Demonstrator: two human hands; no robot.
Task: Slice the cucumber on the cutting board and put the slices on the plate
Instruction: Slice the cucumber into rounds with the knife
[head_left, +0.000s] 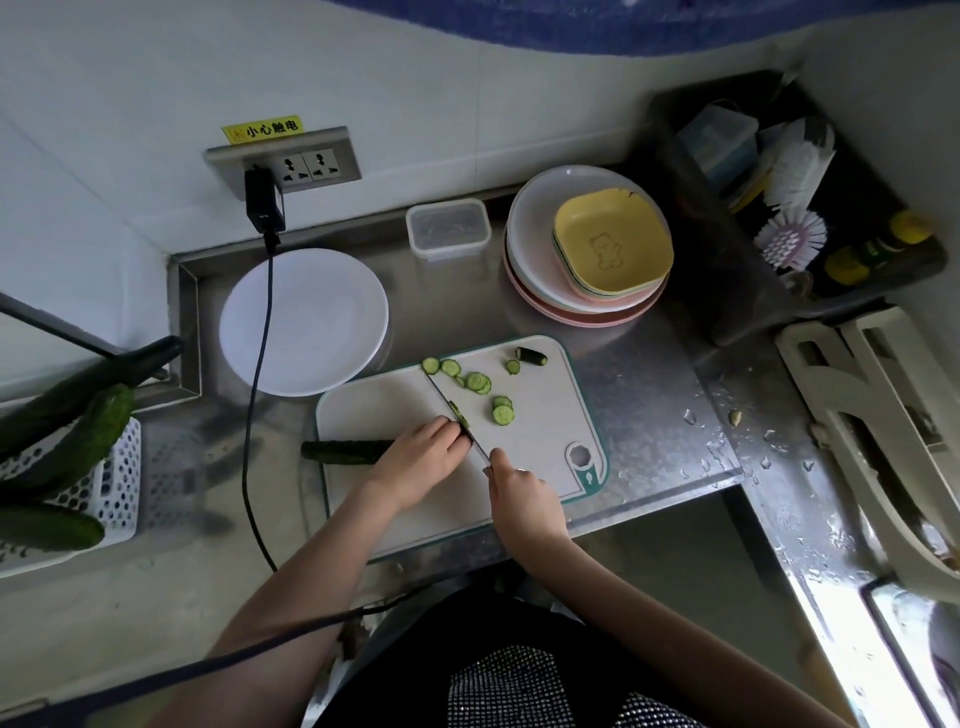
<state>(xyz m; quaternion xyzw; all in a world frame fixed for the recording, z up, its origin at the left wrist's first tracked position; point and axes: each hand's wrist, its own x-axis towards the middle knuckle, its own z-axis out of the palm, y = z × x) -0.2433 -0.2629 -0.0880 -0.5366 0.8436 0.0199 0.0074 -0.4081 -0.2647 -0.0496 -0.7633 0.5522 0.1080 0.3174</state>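
Note:
A dark green cucumber (345, 451) lies across the left edge of the white cutting board (540, 415). My left hand (421, 460) holds it down with curled fingers at its cut end. My right hand (522, 496) grips the handle of a knife (457, 413), whose blade runs up the board right beside my left fingertips. Several round slices (480, 383) lie scattered on the far half of the board, with a cut end piece (532, 356) near the far right corner. An empty white plate (304, 321) sits just beyond the board's left corner.
A black cable (260, 364) hangs from a wall socket across the plate and counter. More cucumbers (78, 426) rest in a white basket at the left. A stack of plates with a yellow dish (610, 244) and a clear lidded box (448, 228) stand behind the board. The wet counter edge and a dish rack (883, 415) lie to the right.

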